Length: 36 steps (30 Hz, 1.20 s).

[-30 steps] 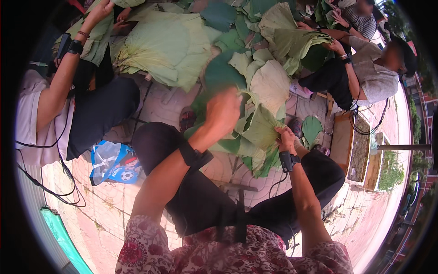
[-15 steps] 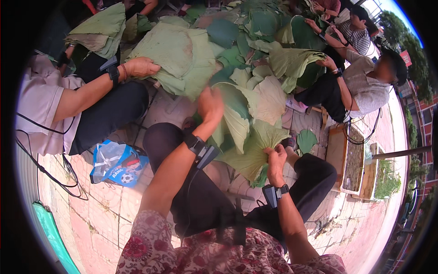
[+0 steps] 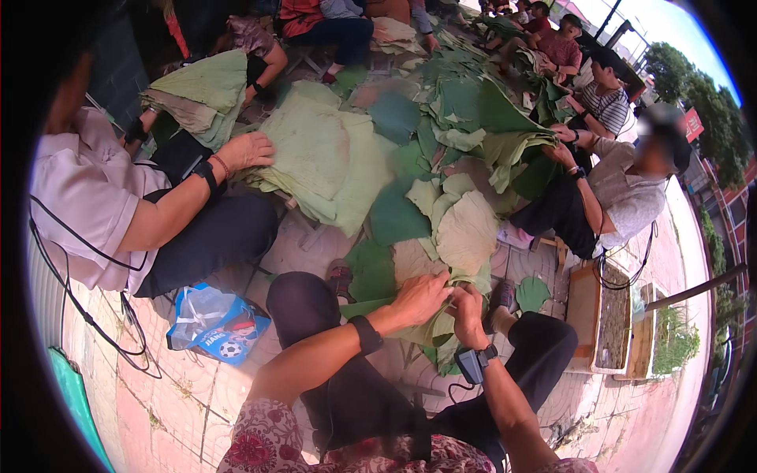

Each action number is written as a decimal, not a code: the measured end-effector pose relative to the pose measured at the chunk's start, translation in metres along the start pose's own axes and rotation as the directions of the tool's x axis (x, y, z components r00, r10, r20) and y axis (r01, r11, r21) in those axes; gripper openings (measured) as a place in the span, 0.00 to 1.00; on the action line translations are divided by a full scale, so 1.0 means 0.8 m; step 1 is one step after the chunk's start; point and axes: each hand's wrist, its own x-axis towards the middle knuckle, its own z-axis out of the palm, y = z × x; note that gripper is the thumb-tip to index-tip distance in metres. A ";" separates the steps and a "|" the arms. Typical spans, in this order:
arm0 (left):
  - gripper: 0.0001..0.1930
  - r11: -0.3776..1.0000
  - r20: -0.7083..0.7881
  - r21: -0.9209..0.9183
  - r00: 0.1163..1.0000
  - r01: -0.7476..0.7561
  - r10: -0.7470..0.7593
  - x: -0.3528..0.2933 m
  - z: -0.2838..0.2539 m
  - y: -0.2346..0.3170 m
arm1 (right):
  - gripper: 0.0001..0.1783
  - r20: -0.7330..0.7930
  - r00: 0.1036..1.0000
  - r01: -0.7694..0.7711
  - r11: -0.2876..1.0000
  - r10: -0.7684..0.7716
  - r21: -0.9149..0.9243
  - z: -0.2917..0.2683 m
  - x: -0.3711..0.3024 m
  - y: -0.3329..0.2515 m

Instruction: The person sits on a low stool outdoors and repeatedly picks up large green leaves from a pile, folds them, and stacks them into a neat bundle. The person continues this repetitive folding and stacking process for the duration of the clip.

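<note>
My left hand and my right hand are close together between my knees. The fingers of both are closed on the edge of a green lotus leaf, which my hands partly cover. Just beyond them lie a pale, yellowish lotus leaf and a dark green one. They belong to a wide, overlapping heap of lotus leaves. At the left, a co-worker's hand rests on a stack of broad pale leaves.
A blue printed bag sits on the paving by the left co-worker. At the right, another co-worker grips folded leaves near planter boxes. One loose leaf lies by my right shoe. More people sit farther back.
My left hand has come down and rightward to meet my right hand at the leaf. The right co-worker's raised hand has lowered toward the other. My view has tilted upward.
</note>
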 end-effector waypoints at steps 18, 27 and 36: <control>0.20 0.999 -0.240 0.009 0.970 0.035 -0.032 0.013 -0.018 -0.018 | 0.11 0.309 0.951 -0.096 0.971 0.024 0.220 0.025 0.046 -0.056; 0.14 0.987 -0.528 -0.074 0.834 0.140 -0.158 0.015 -0.092 -0.027 | 0.12 -0.074 0.971 -0.230 0.973 0.229 -0.008 -0.101 0.144 0.056; 0.11 0.970 -0.478 -0.152 0.845 0.191 -0.241 0.013 -0.104 -0.020 | 0.23 -0.238 0.930 -0.367 0.653 0.282 -0.662 -0.210 0.109 0.321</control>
